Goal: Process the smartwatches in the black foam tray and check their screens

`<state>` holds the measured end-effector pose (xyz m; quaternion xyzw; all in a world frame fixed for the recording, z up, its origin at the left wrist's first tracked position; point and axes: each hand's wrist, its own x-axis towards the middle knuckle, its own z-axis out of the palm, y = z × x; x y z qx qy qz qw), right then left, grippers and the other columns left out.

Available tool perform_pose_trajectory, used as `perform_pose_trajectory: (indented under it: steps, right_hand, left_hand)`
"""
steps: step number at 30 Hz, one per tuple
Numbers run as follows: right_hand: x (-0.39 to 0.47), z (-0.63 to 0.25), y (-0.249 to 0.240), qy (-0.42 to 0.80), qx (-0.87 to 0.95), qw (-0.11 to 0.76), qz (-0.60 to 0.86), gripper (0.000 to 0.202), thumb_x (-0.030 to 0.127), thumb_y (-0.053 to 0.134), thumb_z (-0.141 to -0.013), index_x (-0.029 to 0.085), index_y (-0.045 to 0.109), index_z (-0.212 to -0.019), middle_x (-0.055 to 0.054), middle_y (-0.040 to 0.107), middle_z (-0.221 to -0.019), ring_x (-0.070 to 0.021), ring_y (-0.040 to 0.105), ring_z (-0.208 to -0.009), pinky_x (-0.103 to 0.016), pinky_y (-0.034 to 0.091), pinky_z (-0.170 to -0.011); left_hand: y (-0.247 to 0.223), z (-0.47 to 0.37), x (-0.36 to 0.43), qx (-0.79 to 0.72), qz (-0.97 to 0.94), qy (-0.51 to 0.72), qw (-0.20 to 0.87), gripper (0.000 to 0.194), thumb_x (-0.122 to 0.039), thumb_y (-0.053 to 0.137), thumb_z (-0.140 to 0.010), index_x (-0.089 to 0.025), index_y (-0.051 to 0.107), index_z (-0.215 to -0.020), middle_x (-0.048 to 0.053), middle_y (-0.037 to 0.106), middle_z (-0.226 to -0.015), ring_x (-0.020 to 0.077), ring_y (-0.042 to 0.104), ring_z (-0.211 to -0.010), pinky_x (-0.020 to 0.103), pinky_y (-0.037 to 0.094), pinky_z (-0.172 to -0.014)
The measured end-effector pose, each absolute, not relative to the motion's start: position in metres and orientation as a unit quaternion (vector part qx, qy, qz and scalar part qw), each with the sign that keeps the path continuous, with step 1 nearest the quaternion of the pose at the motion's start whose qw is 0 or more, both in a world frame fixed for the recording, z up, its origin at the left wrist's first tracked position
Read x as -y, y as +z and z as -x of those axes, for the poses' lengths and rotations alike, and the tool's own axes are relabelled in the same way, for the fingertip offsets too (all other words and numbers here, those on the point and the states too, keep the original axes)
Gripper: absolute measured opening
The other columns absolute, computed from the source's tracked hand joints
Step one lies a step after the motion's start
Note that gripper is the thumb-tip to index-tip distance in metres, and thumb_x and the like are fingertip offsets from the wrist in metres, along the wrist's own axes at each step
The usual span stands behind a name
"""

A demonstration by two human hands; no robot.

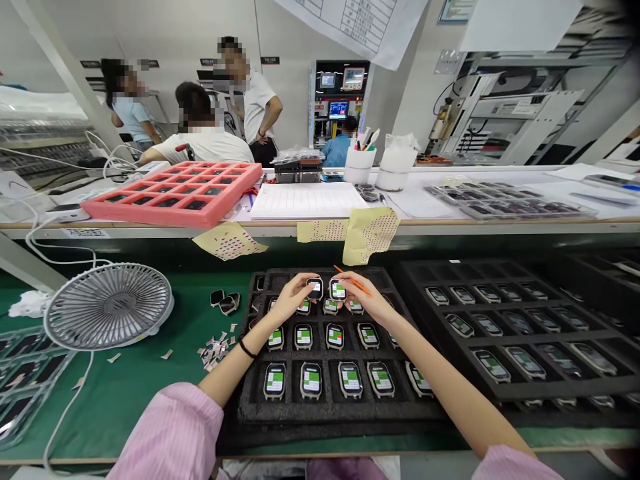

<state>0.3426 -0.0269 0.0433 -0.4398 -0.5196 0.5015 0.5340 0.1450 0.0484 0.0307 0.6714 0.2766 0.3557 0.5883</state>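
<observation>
Over the far rows of a black foam tray [320, 413], both my hands hold smartwatch bodies without straps. My left hand [296, 293] is closed on one smartwatch [315, 289], its thumb across the lit screen. My right hand [364, 297] grips a second smartwatch [339, 290], whose screen shows white and green. An orange stick, perhaps a pen [356, 281], also lies in the right hand, pointing up to the left. Below, more watches with lit green and white screens, such as one smartwatch [312, 381], sit in the tray's compartments. My forearms hide some side compartments.
To the right stands another foam tray [480, 340] of watches. A grey fan [109, 307], small loose strips [216, 350] and several dark watch parts [225, 301] are on the left. Above runs a shelf [280, 229] with a pink foam tray [220, 212] and papers. Other people are beyond.
</observation>
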Motion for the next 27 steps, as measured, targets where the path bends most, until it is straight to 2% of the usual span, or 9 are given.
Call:
perform_pose_trajectory:
  steps: [3,9,12,16,21,27]
  right_hand:
    - [0.028,-0.342,0.041,0.509,0.514,0.538,0.434,0.023,0.039,0.057,-0.086,0.021,0.06,-0.1,0.0,0.062,-0.073,-0.0156,0.066,-0.056,-0.023,0.045,-0.043]
    - [0.029,-0.345,0.037,0.499,0.558,0.522,0.408,0.028,0.035,0.06,-0.085,0.023,0.056,-0.11,-0.002,0.063,-0.09,-0.0144,0.066,-0.064,-0.024,0.048,-0.049]
    - [0.031,-0.346,0.038,0.492,0.571,0.514,0.41,0.03,0.034,0.061,-0.085,0.022,0.055,-0.112,-0.002,0.063,-0.092,-0.0127,0.064,-0.062,-0.024,0.049,-0.052]
    - [0.032,-0.346,0.039,0.488,0.574,0.512,0.412,0.029,0.033,0.06,-0.086,0.023,0.055,-0.113,-0.002,0.063,-0.089,-0.0126,0.062,-0.061,-0.025,0.048,-0.052]
    - [0.032,-0.345,0.04,0.483,0.568,0.521,0.416,0.027,0.036,0.059,-0.086,0.024,0.057,-0.11,-0.002,0.062,-0.086,-0.0147,0.063,-0.061,-0.026,0.048,-0.051]
    - [0.033,-0.344,0.042,0.471,0.565,0.518,0.436,0.026,0.035,0.062,-0.084,0.024,0.058,-0.107,-0.002,0.061,-0.085,-0.0148,0.064,-0.06,-0.024,0.045,-0.048]
  left_hand:
    - [0.03,-0.145,-0.047,-0.27,-0.68,0.358,0.581,0.039,-0.042,0.064,-0.078,-0.018,0.059,-0.108,0.005,0.063,-0.097,0.0107,0.056,-0.065,0.017,0.042,-0.045]
    - [0.027,-0.144,-0.048,-0.268,-0.681,0.372,0.571,0.038,-0.04,0.067,-0.076,-0.016,0.059,-0.105,0.006,0.063,-0.097,0.0131,0.058,-0.074,0.023,0.052,-0.061]
    - [0.028,-0.144,-0.048,-0.272,-0.68,0.373,0.569,0.038,-0.042,0.064,-0.078,-0.016,0.059,-0.105,0.006,0.063,-0.094,0.0109,0.055,-0.067,0.019,0.048,-0.053]
    - [0.033,-0.143,-0.045,-0.278,-0.679,0.358,0.578,0.041,-0.047,0.057,-0.082,-0.017,0.059,-0.109,0.006,0.063,-0.096,0.0068,0.046,-0.053,0.016,0.033,-0.038]
    - [0.038,-0.143,-0.042,-0.275,-0.683,0.354,0.577,0.04,-0.045,0.063,-0.079,-0.018,0.06,-0.108,0.006,0.064,-0.1,0.0092,0.051,-0.059,0.018,0.037,-0.043]
    - [0.038,-0.143,-0.042,-0.289,-0.682,0.354,0.571,0.043,-0.052,0.056,-0.083,-0.017,0.062,-0.108,0.004,0.064,-0.087,0.0056,0.042,-0.046,0.018,0.031,-0.038]
